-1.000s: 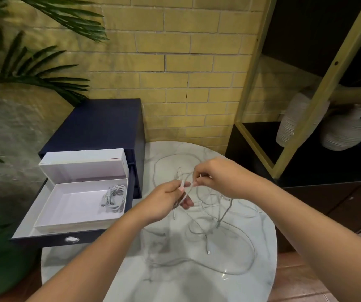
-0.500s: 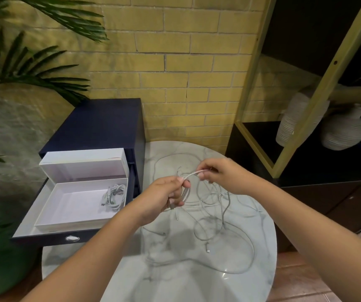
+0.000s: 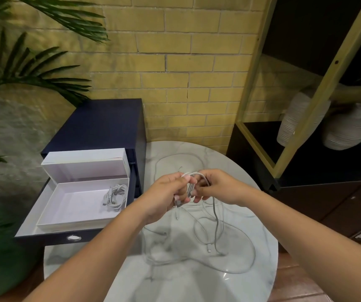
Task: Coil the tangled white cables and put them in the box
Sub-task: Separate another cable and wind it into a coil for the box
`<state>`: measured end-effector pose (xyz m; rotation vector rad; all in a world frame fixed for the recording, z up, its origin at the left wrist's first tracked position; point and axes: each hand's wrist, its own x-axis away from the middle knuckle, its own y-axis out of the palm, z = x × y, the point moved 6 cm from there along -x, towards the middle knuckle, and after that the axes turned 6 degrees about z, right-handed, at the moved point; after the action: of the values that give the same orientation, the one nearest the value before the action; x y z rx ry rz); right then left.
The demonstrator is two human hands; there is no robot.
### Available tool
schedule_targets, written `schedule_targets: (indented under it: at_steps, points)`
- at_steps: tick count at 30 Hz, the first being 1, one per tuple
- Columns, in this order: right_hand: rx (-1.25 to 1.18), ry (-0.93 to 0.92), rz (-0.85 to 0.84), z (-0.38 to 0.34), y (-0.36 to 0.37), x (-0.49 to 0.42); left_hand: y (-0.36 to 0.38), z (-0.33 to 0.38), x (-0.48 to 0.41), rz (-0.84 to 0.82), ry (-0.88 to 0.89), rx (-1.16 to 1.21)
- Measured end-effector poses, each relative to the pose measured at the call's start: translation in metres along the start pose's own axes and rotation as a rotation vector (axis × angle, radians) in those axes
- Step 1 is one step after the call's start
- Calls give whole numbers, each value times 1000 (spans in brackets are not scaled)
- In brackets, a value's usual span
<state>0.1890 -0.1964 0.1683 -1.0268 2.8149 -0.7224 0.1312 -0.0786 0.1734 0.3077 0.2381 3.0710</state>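
Observation:
Tangled white cables (image 3: 229,243) lie in loose loops on the round marble table (image 3: 197,284). My left hand (image 3: 168,197) grips a small bundle of cable loops above the table. My right hand (image 3: 216,186) pinches a strand of the same cable and lays it over those loops; the two hands touch. Cable ends with plugs hang down below the hands. The open white box (image 3: 70,205) sits in a pulled-out dark blue drawer to the left, and one coiled white cable (image 3: 115,197) lies in its right corner.
The dark blue drawer unit (image 3: 101,127) stands against the yellow brick wall. A dark shelf with a yellow frame (image 3: 306,118) and two pale ribbed vases (image 3: 345,131) is on the right. Palm leaves (image 3: 22,70) hang at the left.
My right hand has come back to the left hand, bringing another turn of cable over the loops held there. The loose cable on the table has shifted slightly.

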Motion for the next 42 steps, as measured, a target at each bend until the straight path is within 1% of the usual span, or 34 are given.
schedule_targets:
  at_steps: [2, 5, 9, 10, 11, 13, 15, 18, 21, 26, 30, 33, 36, 42]
  points:
    - [45, 2, 9, -2, -2, 0, -3, -1, -2, 27, 14, -45]
    - [49, -10, 117, -10, -16, 0, -9, -5, -4, 50, 11, -112]
    - [214, -131, 212, -31, -32, 3, -9, -12, -2, 7, 12, -315]
    - [235, -161, 230, -37, -34, 4, -7, -12, -1, -8, 13, -330]
    - [240, -182, 251, -40, -35, 4, -5, -12, -2, -11, 5, -304]
    - [246, -194, 287, -42, -38, 3, -6, -8, -2, 15, -28, -170]
    - [256, -170, 297, -34, -39, 2, -7, -2, -2, 33, -41, -34]
    - [250, -114, 296, -17, -36, 0, -5, 5, 0, 24, -44, 95]
    - [251, -75, 273, -4, -25, -3, -2, 8, 1, 23, -53, 204]
    - [406, 20, 198, 14, -2, 0, -2, 11, -2, -3, -23, 305]
    - [647, 57, 17, 22, 23, 8, -7, 12, -8, 67, 33, 364]
    - [738, 66, -113, 10, 42, 17, -10, 9, -12, 153, 69, 375]
    - [793, 49, -168, -8, 49, 23, -13, 4, -14, 220, 111, 268]
    - [912, 20, -264, -30, 45, 28, -16, 1, -11, 313, 226, -150]
